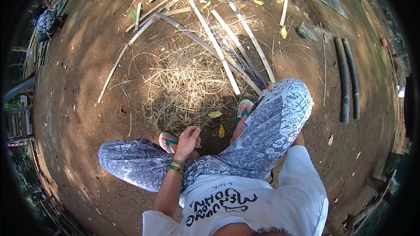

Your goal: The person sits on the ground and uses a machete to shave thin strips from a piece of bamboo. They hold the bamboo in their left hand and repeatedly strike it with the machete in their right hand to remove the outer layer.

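Ahead, shavings (186,78) lie heaped; a knee (295,100) partly hides the right hand (269,86).

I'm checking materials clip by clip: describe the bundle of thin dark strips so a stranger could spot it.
Find the person's patterned right knee. Just beyond it, slightly left, the bundle of thin dark strips narrows toward the knee. It is dark and bunched, unlike the broader pale strips around it.

Shavings (183,83) ctr; poles (343,81) far R (strips (252,43) btwn).
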{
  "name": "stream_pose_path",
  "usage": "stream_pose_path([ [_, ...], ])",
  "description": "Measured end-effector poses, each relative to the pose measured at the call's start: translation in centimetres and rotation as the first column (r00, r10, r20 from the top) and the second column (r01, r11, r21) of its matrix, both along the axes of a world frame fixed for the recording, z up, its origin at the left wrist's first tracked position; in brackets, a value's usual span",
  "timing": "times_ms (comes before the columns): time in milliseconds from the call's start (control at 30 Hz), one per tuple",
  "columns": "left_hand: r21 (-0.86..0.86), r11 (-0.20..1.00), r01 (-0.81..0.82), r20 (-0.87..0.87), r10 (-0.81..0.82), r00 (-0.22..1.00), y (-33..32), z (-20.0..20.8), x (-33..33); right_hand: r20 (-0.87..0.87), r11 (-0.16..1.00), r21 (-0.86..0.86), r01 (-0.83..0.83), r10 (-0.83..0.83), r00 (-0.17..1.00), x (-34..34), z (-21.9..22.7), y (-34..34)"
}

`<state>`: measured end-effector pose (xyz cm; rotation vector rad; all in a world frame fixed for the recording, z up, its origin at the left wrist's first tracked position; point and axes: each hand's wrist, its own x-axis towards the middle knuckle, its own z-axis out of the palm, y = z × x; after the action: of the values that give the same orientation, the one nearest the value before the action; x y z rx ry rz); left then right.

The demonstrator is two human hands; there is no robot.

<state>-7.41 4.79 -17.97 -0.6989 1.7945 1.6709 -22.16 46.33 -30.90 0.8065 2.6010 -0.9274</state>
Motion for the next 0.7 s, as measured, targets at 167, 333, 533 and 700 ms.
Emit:
stream_pose_path([
  [167, -0.115, 0.992, 0.046, -0.019, -0.048, 0.999, -0.2, -1.0, 0.2, -0.012, 1.0, 0.019, -0.022, 0.022, 1.0, -0.3, 0.6, 0.0],
  [333, -0.41, 0.878, 0.246, -0.062, -0.296, 0.953, -0.3, -4.1, 1.0, 0.004, 0.999, 0.022, -0.036, 0.036, 0.999, 0.4, 0.8, -0.4],
  [533, -0.486, 0.76, 0.432, 0.05, -0.469, 0.882, 1.2, -1.3, -0.1, 0.026, 0.998, 0.023, -0.052, 0.051, 0.998, 1.5, 0.4, -0.6],
  [700, -0.479, 0.738, 0.475, 0.092, -0.496, 0.863, 1.9, -0.2, -0.6, 0.03, 0.997, 0.024, -0.07, 0.069, 0.997, 2.0, 0.7, -0.8],
])
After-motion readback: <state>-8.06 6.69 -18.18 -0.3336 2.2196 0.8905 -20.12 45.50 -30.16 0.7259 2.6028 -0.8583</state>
